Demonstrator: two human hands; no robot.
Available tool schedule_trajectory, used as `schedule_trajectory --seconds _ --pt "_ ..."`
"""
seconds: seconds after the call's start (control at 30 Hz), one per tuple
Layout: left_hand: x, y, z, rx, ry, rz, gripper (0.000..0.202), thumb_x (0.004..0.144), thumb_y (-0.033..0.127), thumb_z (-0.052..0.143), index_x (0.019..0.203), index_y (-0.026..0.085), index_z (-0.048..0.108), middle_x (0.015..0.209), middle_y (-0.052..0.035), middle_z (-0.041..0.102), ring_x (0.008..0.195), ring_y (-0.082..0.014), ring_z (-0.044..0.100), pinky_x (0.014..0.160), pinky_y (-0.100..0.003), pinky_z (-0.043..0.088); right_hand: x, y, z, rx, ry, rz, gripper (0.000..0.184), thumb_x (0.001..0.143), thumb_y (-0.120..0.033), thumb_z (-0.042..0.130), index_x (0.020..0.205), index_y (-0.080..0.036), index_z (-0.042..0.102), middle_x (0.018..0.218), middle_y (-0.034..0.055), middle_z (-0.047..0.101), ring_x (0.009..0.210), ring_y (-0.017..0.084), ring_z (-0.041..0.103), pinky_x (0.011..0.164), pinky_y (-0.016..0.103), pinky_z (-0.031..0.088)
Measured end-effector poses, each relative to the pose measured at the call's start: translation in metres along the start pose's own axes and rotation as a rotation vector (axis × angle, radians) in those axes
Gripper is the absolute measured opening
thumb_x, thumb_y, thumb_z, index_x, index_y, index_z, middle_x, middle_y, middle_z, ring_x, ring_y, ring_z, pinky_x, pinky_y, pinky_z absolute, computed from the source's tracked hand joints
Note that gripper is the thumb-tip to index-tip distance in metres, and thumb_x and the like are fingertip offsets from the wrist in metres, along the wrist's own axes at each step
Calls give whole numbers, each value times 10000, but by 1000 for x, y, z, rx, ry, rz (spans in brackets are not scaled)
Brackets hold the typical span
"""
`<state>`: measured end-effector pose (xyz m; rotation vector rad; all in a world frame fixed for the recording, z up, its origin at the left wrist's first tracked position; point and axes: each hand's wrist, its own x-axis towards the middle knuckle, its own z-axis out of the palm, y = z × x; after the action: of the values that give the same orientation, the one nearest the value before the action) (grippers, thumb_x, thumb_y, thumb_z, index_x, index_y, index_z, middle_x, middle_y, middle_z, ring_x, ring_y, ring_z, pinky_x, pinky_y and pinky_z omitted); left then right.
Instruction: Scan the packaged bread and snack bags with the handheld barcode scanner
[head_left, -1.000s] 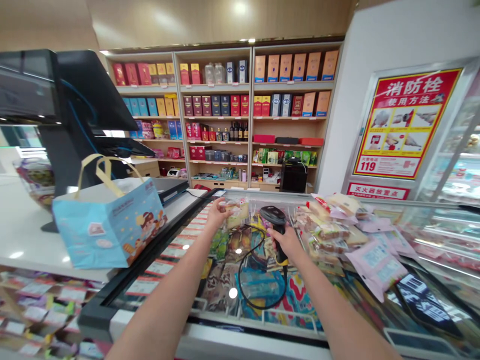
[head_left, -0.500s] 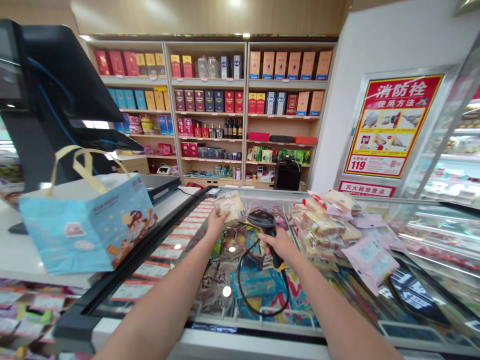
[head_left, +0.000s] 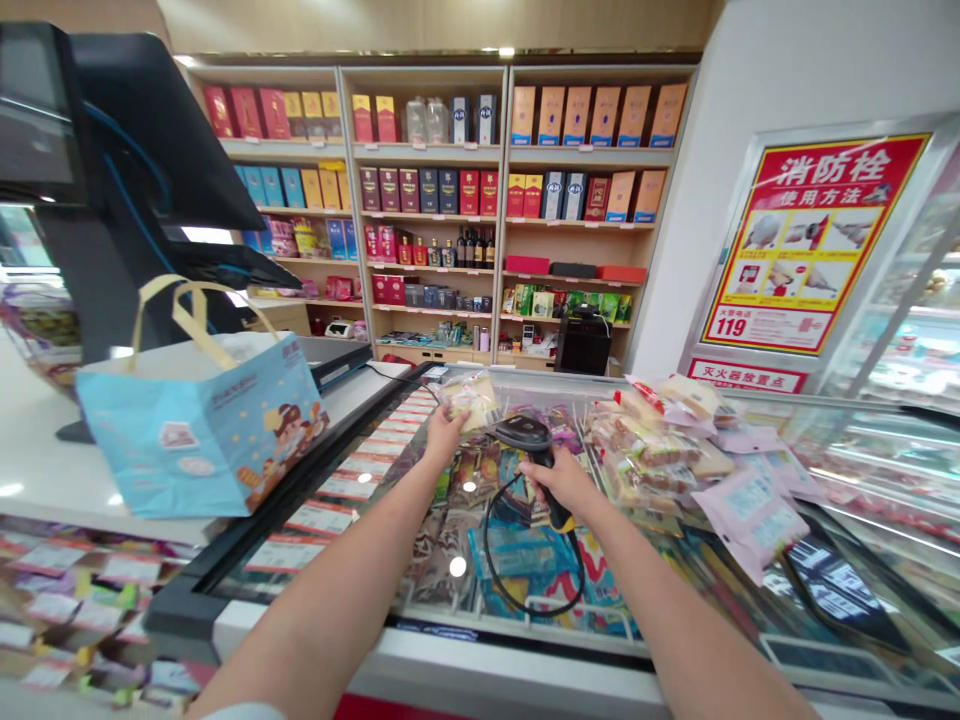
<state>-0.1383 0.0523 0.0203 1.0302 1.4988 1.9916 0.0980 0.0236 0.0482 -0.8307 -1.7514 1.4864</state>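
Observation:
My left hand (head_left: 446,436) is shut on a clear plastic packet of bread or snack food (head_left: 471,401), held up over the glass top of a chest freezer (head_left: 315,525). My right hand (head_left: 559,482) grips a black handheld barcode scanner (head_left: 523,433) with a yellow band near its base. The scanner's head points towards the packet, a short gap apart. Its black cable (head_left: 517,590) loops down over the glass. My fingers hide most of the scanner's handle.
Piles of packaged bread (head_left: 645,445) and pink packets (head_left: 750,520) lie on the glass to the right. A blue paper gift bag (head_left: 202,430) stands on the white counter (head_left: 45,480) at left, below a black till screen (head_left: 142,130). Shelves of boxed liquor stand behind.
The scanner has swung left, nearer the packet, and the packet has risen slightly. The whole scene has shifted in view as my head moved.

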Motion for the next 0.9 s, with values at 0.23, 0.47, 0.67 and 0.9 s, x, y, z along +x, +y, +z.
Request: schedule_trajectory --seconds 0.23,0.47,0.67,0.9 --pt "4 -6 -1 27 6 -3 485 629 390 742 1011 128 600 888 -69 706 829 -195 677 776 -332 541 -1 -2 1 4 -4 -19 246 655 -348 705 673 -203 507 415 -75 502 326 94 462 354 208 387" --pt "4 -1 -2 66 33 -30 458 636 335 729 1027 134 602 919 -78 709 825 -200 681 752 -313 546 8 2 1 92 69 17 305 640 -368 728 735 -212 483 454 -81 521 334 100 467 341 216 390" --pt "-11 25 46 -125 -34 -129 394 715 332 652 1052 136 602 951 -93 718 845 -216 697 740 -322 563 1 -23 -28 271 204 -39 374 610 -441 754 777 -201 521 489 -81 522 372 92 466 356 213 398" --pt "-35 78 185 -211 -283 -104 346 721 247 625 1043 125 606 1017 -109 713 934 -232 684 819 -346 540 -45 -64 -122 329 497 -183 377 572 -423 768 754 -202 523 488 -70 525 376 91 462 360 219 408"
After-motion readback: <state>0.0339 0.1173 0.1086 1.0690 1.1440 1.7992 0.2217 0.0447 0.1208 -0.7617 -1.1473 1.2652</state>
